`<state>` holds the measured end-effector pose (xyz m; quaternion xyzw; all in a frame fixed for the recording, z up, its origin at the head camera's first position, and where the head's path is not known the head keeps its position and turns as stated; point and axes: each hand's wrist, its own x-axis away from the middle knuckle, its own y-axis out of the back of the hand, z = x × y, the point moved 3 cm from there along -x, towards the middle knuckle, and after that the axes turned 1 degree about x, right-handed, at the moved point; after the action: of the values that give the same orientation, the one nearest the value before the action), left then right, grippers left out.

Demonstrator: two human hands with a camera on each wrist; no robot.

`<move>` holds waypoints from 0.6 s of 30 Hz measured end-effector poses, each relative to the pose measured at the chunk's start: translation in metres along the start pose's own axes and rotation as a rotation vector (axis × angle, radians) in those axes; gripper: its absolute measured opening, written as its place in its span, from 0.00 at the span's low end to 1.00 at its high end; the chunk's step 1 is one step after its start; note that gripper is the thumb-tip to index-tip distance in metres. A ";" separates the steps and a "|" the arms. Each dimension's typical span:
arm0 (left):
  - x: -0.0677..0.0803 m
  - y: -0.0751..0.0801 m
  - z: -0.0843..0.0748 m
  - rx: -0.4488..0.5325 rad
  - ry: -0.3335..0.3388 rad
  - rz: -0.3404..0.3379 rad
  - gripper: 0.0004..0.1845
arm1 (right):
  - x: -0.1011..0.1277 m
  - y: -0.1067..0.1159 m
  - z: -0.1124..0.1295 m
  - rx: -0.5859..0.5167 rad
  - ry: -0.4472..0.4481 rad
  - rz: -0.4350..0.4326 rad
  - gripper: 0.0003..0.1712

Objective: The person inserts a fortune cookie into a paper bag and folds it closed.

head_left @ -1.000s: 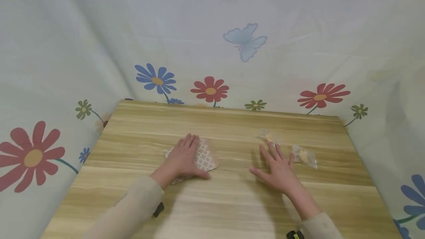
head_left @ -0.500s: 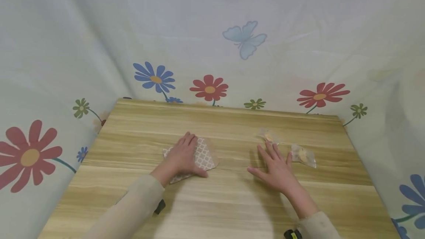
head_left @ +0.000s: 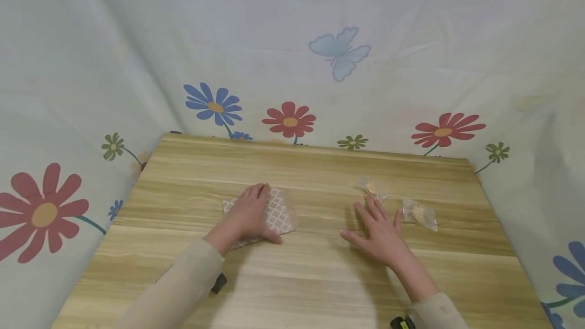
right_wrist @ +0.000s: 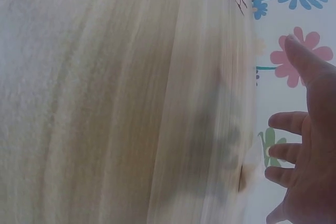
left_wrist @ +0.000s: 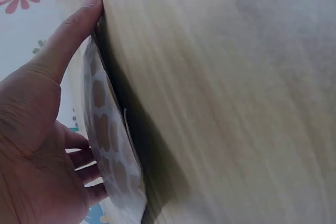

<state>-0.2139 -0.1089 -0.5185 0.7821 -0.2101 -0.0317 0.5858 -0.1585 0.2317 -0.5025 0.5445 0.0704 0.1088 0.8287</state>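
A paper pouch (head_left: 278,216) with a white-and-tan lattice print and a plain tan end lies on the wooden table. My left hand (head_left: 247,215) rests over it, thumb spread toward its near edge. In the left wrist view, the fingertips (left_wrist: 96,192) touch the printed face of the pouch, and the thumb reaches past one corner. Palm down with fingers spread, my right hand (head_left: 381,232) holds nothing above the table. Just beyond its fingertips lies a small clear packet (head_left: 371,187) with something yellowish inside. A similar packet (head_left: 418,213) lies to its right.
The wooden table (head_left: 311,166) ends at the back against a white cloth (head_left: 256,55) printed with flowers and a butterfly. Similar cloth hangs along both sides. A dark strap piece shows beneath each sleeve.
My left hand and the pouch have shifted slightly left, and the left fingers look a little more bent. The right hand and both packets stay about where they were.
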 end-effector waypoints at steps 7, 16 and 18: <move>-0.004 0.006 0.001 -0.024 0.034 0.020 0.82 | 0.001 0.000 -0.002 -0.006 -0.004 0.001 0.54; -0.004 0.010 0.002 -0.008 0.068 0.034 0.82 | 0.003 0.000 -0.001 0.007 0.007 -0.015 0.52; -0.003 0.011 0.000 -0.005 0.055 0.023 0.81 | 0.003 0.000 -0.001 0.005 0.004 -0.013 0.52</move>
<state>-0.2194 -0.1102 -0.5086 0.7786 -0.2028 -0.0041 0.5939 -0.1558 0.2338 -0.5031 0.5461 0.0759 0.1044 0.8277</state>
